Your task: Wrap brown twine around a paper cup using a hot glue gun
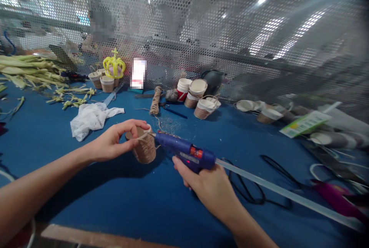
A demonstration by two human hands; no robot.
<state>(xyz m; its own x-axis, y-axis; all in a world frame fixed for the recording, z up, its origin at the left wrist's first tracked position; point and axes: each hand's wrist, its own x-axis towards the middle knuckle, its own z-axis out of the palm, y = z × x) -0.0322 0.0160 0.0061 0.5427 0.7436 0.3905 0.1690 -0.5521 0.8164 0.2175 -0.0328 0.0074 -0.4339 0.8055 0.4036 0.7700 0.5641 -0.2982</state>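
Note:
My left hand (122, 138) grips a small paper cup (145, 150) wrapped in brown twine, fingers at its rim and a bit of twine between them. The cup is tilted slightly above the blue table. In my right hand (206, 184) is a blue hot glue gun (186, 150), its nozzle touching or almost touching the cup near the rim. A long translucent glue stick (276, 188) sticks out of the gun's back toward the lower right. Part of the left fingers' hold inside the cup is hidden.
Behind the cup lie a twine bundle (155, 101) and several cups (203, 108). A white cloth (90, 119) is at left, near dried husks (29, 69) and a yellow crown (114, 65). A black cord (253, 200) loops at right. A perforated metal screen (178, 21) closes the back.

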